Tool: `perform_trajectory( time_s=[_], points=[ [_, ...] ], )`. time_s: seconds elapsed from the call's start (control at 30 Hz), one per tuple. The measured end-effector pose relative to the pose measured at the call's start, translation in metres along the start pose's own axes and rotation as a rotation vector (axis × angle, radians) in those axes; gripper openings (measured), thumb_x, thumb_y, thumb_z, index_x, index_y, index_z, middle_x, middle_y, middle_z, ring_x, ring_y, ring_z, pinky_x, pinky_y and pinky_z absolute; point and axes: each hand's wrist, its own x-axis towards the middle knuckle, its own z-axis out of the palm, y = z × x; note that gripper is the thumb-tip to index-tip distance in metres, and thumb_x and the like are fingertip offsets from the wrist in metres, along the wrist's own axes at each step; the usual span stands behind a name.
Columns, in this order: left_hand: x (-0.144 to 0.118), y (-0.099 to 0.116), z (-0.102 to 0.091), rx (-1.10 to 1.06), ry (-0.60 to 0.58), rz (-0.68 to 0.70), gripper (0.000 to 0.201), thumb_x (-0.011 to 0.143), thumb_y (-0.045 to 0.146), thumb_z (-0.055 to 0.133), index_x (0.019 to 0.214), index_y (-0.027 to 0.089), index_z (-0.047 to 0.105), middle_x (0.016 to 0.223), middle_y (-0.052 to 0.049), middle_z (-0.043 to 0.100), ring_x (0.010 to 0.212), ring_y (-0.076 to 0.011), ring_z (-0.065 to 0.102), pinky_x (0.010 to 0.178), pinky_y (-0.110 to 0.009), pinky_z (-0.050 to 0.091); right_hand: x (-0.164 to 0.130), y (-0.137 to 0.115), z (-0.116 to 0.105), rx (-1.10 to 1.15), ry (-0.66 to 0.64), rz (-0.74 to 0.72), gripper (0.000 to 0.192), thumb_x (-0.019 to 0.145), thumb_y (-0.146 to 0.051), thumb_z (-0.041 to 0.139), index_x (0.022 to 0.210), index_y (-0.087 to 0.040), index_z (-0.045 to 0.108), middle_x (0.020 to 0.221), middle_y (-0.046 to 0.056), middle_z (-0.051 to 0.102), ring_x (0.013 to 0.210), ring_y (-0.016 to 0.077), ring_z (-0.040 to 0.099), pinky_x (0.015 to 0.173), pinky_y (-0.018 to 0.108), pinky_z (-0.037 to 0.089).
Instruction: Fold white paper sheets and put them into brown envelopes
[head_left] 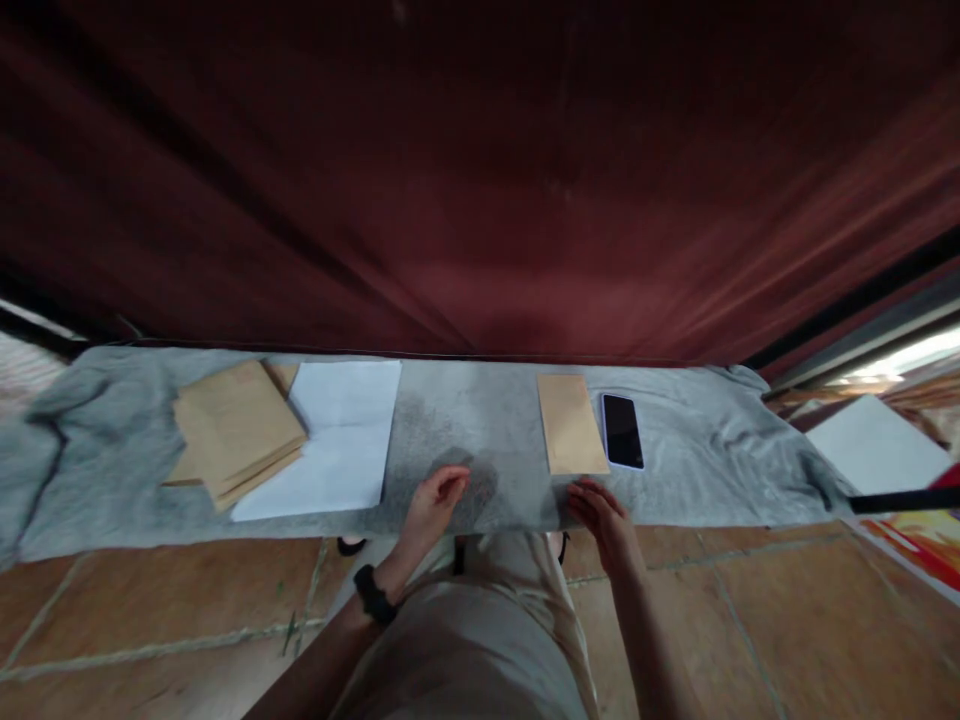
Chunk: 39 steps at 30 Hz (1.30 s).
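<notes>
My left hand (pixel 439 497) hovers at the front edge of the grey cloth, fingers loosely curved, holding nothing. On its wrist is a dark watch (pixel 374 594). My right hand (pixel 600 512) is just below a single brown envelope (pixel 574 424), its fingers bent but apart and nothing seen in them. Beside that envelope, to the right, lies a phone (pixel 622 431) with a dark screen and a pale lilac case. Left of my left hand are white paper sheets (pixel 341 440), partly covered by a stack of brown envelopes (pixel 240 420).
The grey cloth (pixel 469 420) covers a narrow bench or table. Behind it hangs a dark red fabric (pixel 480 200). A dark bar (pixel 904 502) juts in at the right, near a white panel (pixel 877 445). Tiled floor (pixel 750 600) lies in front.
</notes>
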Motion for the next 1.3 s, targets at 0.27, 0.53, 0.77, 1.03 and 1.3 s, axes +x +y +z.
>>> perform_trajectory(
  time_s=[0.27, 0.53, 0.77, 1.03, 1.3],
  points=[
    [0.017, 0.007, -0.13, 0.668, 0.47, 0.358, 0.028, 0.09, 0.029, 0.054, 0.113, 0.02, 0.069, 0.127, -0.013, 0.064, 0.123, -0.03, 0.059, 0.11, -0.046, 0.045, 0.006, 0.017, 0.029, -0.836, -0.147, -0.943, 0.039, 0.1, -0.033, 0.046, 0.131, -0.019, 0.065, 0.141, 0.015, 0.062, 0.135, 0.0293, 0.055, 0.115, 0.057, 0.043],
    [0.019, -0.009, -0.228, 1.134, 0.746, 0.089, 0.065, 0.093, 0.04, 0.059, 0.149, 0.011, 0.045, 0.162, -0.029, 0.031, 0.151, -0.0466, 0.026, 0.114, -0.066, 0.031, 0.015, 0.049, 0.048, -1.018, -0.211, -1.149, 0.04, 0.102, -0.025, 0.043, 0.139, -0.021, 0.058, 0.146, 0.016, 0.056, 0.141, 0.0301, 0.048, 0.114, 0.06, 0.045],
    [0.01, -0.011, -0.237, 1.213, 0.641, 0.033, 0.047, 0.098, 0.041, 0.052, 0.14, 0.022, 0.057, 0.15, -0.018, 0.053, 0.138, -0.0365, 0.047, 0.112, -0.055, 0.036, 0.003, 0.072, 0.088, -0.949, -0.352, -1.014, 0.039, 0.102, -0.031, 0.042, 0.133, -0.021, 0.064, 0.143, 0.015, 0.06, 0.138, 0.0311, 0.051, 0.115, 0.062, 0.042],
    [0.01, -0.009, -0.251, 1.268, 0.568, 0.113, 0.035, 0.099, 0.035, 0.049, 0.128, 0.023, 0.066, 0.134, -0.013, 0.066, 0.12, -0.0318, 0.061, 0.103, -0.044, 0.045, -0.051, 0.078, 0.208, -1.058, -0.773, -1.014, 0.047, 0.103, -0.027, 0.047, 0.149, -0.02, 0.053, 0.156, 0.01, 0.05, 0.148, 0.026, 0.042, 0.123, 0.049, 0.035],
    [0.011, -0.011, -0.25, 1.212, 0.507, 0.177, 0.034, 0.1, 0.03, 0.044, 0.122, 0.02, 0.068, 0.126, -0.012, 0.071, 0.115, -0.0293, 0.065, 0.1, -0.04, 0.049, -0.074, 0.105, 0.274, -1.31, -0.911, -1.212, 0.042, 0.101, -0.024, 0.055, 0.141, -0.013, 0.058, 0.15, 0.016, 0.057, 0.138, 0.0277, 0.053, 0.121, 0.047, 0.036]
  ],
)
